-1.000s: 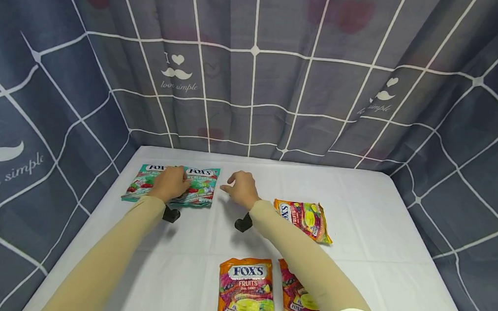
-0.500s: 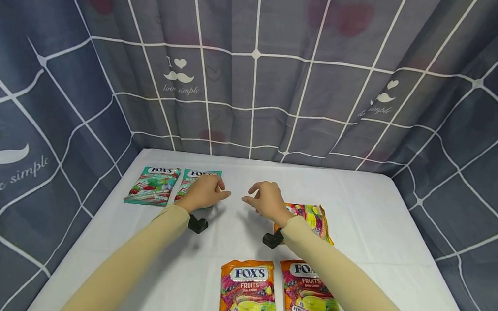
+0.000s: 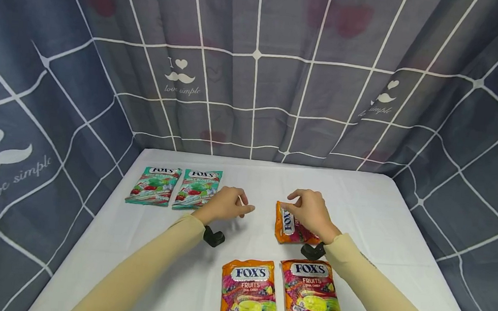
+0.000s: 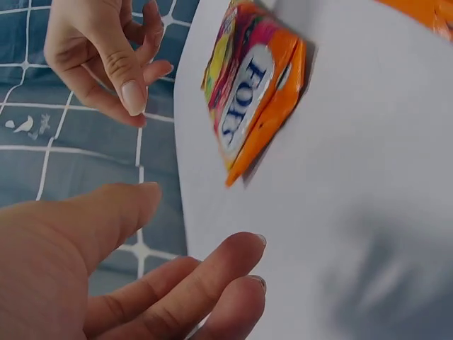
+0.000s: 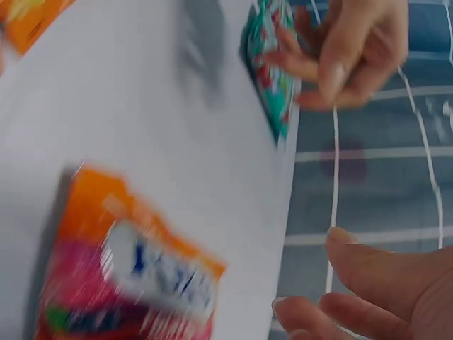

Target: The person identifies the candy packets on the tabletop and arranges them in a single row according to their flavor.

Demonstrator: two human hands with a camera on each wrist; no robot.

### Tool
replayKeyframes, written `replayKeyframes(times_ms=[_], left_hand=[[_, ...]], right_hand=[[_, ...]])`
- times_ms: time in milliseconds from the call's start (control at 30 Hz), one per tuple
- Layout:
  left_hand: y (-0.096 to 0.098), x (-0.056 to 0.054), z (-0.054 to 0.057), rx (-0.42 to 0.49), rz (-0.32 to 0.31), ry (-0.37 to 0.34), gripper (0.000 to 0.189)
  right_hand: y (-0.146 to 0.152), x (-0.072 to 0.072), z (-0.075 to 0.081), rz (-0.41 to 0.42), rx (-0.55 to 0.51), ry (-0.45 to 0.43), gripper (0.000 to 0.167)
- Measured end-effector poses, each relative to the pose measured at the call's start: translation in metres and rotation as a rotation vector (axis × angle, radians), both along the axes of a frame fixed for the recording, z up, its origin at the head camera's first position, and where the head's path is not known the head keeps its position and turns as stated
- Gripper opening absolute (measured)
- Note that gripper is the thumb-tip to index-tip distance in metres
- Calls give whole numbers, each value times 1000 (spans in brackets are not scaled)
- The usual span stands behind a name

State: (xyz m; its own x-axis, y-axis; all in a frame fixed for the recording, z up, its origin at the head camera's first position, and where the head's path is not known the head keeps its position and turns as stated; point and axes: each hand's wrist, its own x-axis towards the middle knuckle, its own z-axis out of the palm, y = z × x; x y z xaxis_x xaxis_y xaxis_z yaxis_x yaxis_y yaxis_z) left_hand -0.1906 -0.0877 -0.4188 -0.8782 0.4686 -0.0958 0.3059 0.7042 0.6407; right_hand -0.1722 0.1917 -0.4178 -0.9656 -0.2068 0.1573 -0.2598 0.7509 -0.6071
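Observation:
My right hand (image 3: pixel 312 211) hovers over a sideways orange-and-purple candy bag (image 3: pixel 289 225), hiding its right part; its fingers are relaxed and hold nothing. In the right wrist view that candy bag (image 5: pixel 134 262) lies below the thumb and fingertips, blurred. My left hand (image 3: pixel 227 204) hangs over the white table, just right of a green candy bag (image 3: pixel 198 188), thumb and fingers apart around nothing. A second green candy bag (image 3: pixel 154 186) lies to its left. The left wrist view shows the loose fingers (image 4: pixel 212 280) with a gap before the orange bag (image 4: pixel 255 92).
Two upright fruit candy bags, a left one (image 3: pixel 250 296) and a right one (image 3: pixel 313 297), lie side by side at the near edge. White cloth covers the table (image 3: pixel 386 217). A grey checked curtain (image 3: pixel 282 84) encloses the back and both sides.
Both hands have moved right. The left hand has come off the green bags, leaving both in full view. The right hand has moved from bare table to above the sideways orange bag.

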Motion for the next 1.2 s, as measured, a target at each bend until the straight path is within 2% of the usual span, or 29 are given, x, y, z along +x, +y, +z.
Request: replayKeyframes(times_ms=[167, 367, 567, 700, 933, 1067, 1200], left_hand=[[17, 5, -14, 23, -13, -49, 29], [36, 15, -30, 71, -31, -76, 28], [48, 18, -45, 115, -4, -127, 25], [54, 18, -56, 138, 35, -173, 23], [72, 16, -71, 168, 97, -234, 21], [83, 17, -73, 167, 124, -246, 22], [90, 20, -72, 136, 143, -250, 30]], right_hand=[[41, 4, -12, -98, 32, -21, 39], [78, 13, -24, -246, 102, -123, 49], [102, 13, -33, -275, 130, -229, 62], [112, 10, -45, -257, 68, -339, 66], [122, 5, -61, -237, -193, -556, 67], [122, 7, -62, -220, -250, -575, 63], [119, 9, -62, -209, -262, -573, 60]])
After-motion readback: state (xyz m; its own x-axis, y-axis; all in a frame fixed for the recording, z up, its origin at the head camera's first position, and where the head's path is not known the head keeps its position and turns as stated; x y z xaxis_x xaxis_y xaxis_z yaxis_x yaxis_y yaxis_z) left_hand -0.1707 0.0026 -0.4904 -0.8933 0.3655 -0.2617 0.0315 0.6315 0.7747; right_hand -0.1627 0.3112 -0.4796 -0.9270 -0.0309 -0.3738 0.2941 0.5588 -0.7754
